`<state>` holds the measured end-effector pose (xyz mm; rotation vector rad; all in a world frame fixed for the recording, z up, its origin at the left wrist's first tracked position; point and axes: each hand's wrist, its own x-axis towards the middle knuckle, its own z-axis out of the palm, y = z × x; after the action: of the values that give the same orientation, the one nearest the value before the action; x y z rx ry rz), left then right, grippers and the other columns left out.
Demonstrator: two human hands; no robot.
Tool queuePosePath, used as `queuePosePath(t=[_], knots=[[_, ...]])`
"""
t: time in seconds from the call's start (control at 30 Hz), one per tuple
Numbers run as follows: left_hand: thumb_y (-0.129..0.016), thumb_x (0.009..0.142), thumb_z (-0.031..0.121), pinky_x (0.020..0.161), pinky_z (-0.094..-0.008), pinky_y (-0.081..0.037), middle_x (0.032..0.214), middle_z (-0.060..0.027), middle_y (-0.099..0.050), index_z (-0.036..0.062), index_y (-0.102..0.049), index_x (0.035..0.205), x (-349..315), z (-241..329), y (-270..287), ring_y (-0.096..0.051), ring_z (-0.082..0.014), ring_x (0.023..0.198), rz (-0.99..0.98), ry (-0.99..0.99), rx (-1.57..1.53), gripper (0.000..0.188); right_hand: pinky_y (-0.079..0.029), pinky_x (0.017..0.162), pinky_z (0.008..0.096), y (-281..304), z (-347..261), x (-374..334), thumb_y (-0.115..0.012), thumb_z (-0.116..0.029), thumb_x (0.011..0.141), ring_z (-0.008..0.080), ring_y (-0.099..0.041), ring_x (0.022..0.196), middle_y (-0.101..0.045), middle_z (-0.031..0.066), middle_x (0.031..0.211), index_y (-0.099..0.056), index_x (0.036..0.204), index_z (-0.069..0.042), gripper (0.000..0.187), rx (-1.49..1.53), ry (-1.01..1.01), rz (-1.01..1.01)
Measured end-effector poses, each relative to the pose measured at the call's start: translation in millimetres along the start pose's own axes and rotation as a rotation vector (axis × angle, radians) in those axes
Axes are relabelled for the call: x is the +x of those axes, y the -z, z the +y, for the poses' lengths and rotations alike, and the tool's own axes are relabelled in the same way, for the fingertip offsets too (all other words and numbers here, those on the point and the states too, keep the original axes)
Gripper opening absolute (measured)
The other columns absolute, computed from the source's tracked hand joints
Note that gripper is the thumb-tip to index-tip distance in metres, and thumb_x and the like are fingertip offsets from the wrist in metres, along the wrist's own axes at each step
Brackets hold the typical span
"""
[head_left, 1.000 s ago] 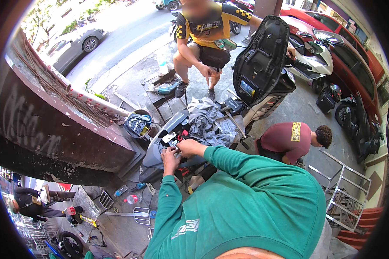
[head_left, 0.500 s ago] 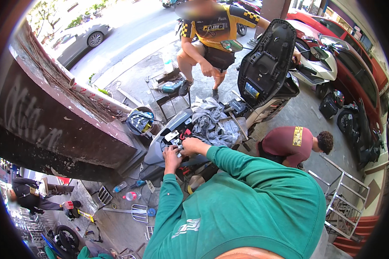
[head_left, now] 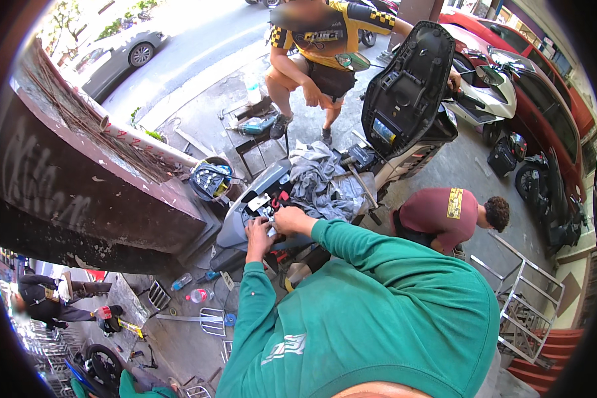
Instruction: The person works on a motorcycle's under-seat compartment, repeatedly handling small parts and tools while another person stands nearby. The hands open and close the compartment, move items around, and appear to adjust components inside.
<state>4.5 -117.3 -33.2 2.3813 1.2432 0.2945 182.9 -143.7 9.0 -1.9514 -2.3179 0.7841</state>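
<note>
Both my hands are over the open rear of a scooter, inside its grey tail panel [head_left: 233,229]. My left hand [head_left: 257,237] is closed, its fingertips pressed on a small pale part that I cannot make out. Close beside it, my right hand [head_left: 292,220] is curled shut with its fingertips turned down into the same spot, which hides what they grip. Just beyond the fingers lie a white plate-like part [head_left: 259,201] and a red part [head_left: 282,198]. A crumpled grey cloth [head_left: 317,174] covers the scooter's middle. Its black seat [head_left: 411,93] stands raised.
Across the scooter, a person in a yellow and black shirt [head_left: 322,43] stands by the seat. Another person in maroon [head_left: 438,212] bends at the right. A bucket of tools [head_left: 212,179], a metal stand [head_left: 262,156], bottles [head_left: 199,295] and a metal rack [head_left: 521,298] surround me.
My hands have shifted slightly and stay close together at the scooter's rear. The view has tilted a little. The standing person's lowered hand has moved slightly left.
</note>
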Motion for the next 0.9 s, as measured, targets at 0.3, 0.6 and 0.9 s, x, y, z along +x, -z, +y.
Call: queuePosePath(t=[0.3,0.6,0.9], knots=[[-0.088,0.066,0.028,0.104,-0.047,-0.039,0.124,-0.0068,-0.063,0.011,-0.078,0.107,2,-9,-6,-0.052,-0.0322,0.121,0.064,-0.084,-0.005,0.046,-0.059,0.076,0.0499,-19,9,7,-0.069,-0.026,0.078,0.0392,-0.073,0.086,-0.073,0.0219,0.093,-0.071,0.097,-0.003,0.029,-0.01,0.052,0.176],[-0.088,0.065,0.019,0.11,-0.0451,-0.04,0.131,-0.0113,-0.059,0.0087,-0.07,0.125,-5,-11,9,-0.051,-0.0346,0.127,0.011,-0.058,-0.14,0.064,-0.057,0.081,0.0509,-22,2,14,-0.064,-0.018,0.085,0.0395,-0.07,0.092,-0.072,0.0201,0.095,-0.072,0.096,-0.006,0.018,-0.007,0.085,0.138],[-0.064,0.083,0.015,0.092,-0.0462,-0.05,0.105,-0.0202,-0.065,0.0016,-0.068,0.1,74,-24,10,-0.063,-0.037,0.103,0.173,-0.008,0.101,0.022,-0.058,0.079,0.0502,-29,15,20,-0.066,-0.027,0.086,0.0395,-0.072,0.09,-0.072,0.0236,0.095,-0.072,0.093,0.0,0.028,-0.032,0.023,0.07]])
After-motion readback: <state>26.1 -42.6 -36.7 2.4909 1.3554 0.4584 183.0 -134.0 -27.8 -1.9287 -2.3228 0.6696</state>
